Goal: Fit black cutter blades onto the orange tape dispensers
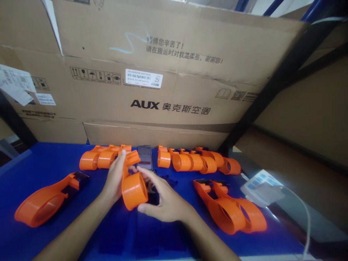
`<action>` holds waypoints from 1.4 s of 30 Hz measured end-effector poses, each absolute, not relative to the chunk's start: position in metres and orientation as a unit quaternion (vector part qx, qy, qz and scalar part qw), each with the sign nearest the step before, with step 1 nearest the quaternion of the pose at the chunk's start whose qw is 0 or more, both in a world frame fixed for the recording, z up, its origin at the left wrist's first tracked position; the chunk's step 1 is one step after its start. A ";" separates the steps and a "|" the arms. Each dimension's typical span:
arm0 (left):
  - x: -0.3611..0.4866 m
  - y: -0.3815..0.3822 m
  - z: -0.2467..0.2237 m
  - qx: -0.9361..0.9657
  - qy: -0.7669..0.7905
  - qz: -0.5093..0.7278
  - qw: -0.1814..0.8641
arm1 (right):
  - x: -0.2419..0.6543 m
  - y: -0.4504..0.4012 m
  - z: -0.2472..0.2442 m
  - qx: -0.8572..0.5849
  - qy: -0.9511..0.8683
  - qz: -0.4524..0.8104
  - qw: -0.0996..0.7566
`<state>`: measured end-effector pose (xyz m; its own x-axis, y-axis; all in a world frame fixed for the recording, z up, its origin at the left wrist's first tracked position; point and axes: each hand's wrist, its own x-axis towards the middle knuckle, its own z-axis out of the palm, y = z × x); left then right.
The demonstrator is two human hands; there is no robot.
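Observation:
An orange plastic part (135, 191) with a round ring end and a slotted upper end is held up over the blue table, tilted. My left hand (115, 177) grips its left side, the thumb up along the slotted end. My right hand (168, 199) curves around the ring from the right, with thumb low and fingertips at its upper edge. Beyond my left hand, similar orange parts (89, 159) stand in a row. Small dark pieces (170, 180) lie behind my right hand, partly hidden and hard to make out.
A single larger orange part (40, 208) lies at left, two more (231, 214) at right. Another row of orange parts (194, 161) and a phone (145, 156) are at the back. A cardboard panel (108, 90) closes the rear; a white-cabled device (262, 188) sits right.

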<state>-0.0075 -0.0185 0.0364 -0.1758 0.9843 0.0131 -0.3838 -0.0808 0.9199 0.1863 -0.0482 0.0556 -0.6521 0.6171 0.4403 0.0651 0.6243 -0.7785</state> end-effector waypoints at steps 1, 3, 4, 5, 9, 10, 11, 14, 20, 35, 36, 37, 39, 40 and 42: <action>-0.006 -0.018 0.033 0.369 0.417 0.645 0.524 | 0.186 -0.047 0.055 -0.204 -0.824 0.382 0.365; -0.004 -0.020 0.026 0.423 0.415 0.645 0.482 | 0.186 -0.044 0.053 -0.213 -0.816 0.373 0.387; -0.004 -0.022 0.023 0.471 0.413 0.639 0.446 | 0.187 -0.041 0.051 -0.227 -0.807 0.362 0.407; -0.005 -0.025 0.020 0.529 0.408 0.629 0.397 | 0.189 -0.039 0.050 -0.246 -0.796 0.348 0.430; -0.008 -0.036 0.018 0.748 0.369 0.524 0.173 | 0.199 -0.030 0.049 -0.294 -0.774 0.284 0.484; -0.009 -0.037 0.020 0.773 0.364 0.501 0.138 | 0.202 -0.029 0.050 -0.292 -0.779 0.276 0.481; -0.009 -0.037 0.022 0.786 0.363 0.487 0.114 | 0.205 -0.028 0.051 -0.287 -0.787 0.274 0.473; -0.008 -0.035 0.026 0.788 0.365 0.489 0.089 | 0.209 -0.027 0.055 -0.257 -0.810 0.282 0.446; -0.013 -0.032 0.040 0.789 0.410 0.455 0.053 | 0.205 -0.025 0.054 -0.251 -0.820 0.284 0.428; -0.255 -0.021 0.110 0.735 0.664 0.023 -0.134 | 0.204 -0.022 0.053 -0.296 -0.785 0.259 0.478; -0.261 -0.018 0.102 0.735 0.666 0.013 -0.124 | 0.204 -0.022 0.052 -0.299 -0.782 0.258 0.482; -0.264 -0.015 0.093 0.740 0.663 0.009 -0.110 | 0.204 -0.021 0.052 -0.301 -0.778 0.257 0.487; -0.265 -0.012 0.077 0.754 0.652 0.011 -0.073 | 0.204 -0.020 0.050 -0.306 -0.772 0.255 0.495; -0.264 -0.011 0.070 0.762 0.646 0.016 -0.053 | 0.204 -0.019 0.049 -0.309 -0.770 0.255 0.497; -0.263 -0.010 0.062 0.771 0.636 0.033 -0.022 | 0.205 -0.019 0.048 -0.312 -0.768 0.254 0.498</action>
<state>-0.2634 -0.0105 0.0622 0.1885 0.9788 0.0797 0.9818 -0.1897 0.0082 0.2050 -0.0185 0.0476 -0.3092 0.7329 0.6061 0.2268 0.6757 -0.7014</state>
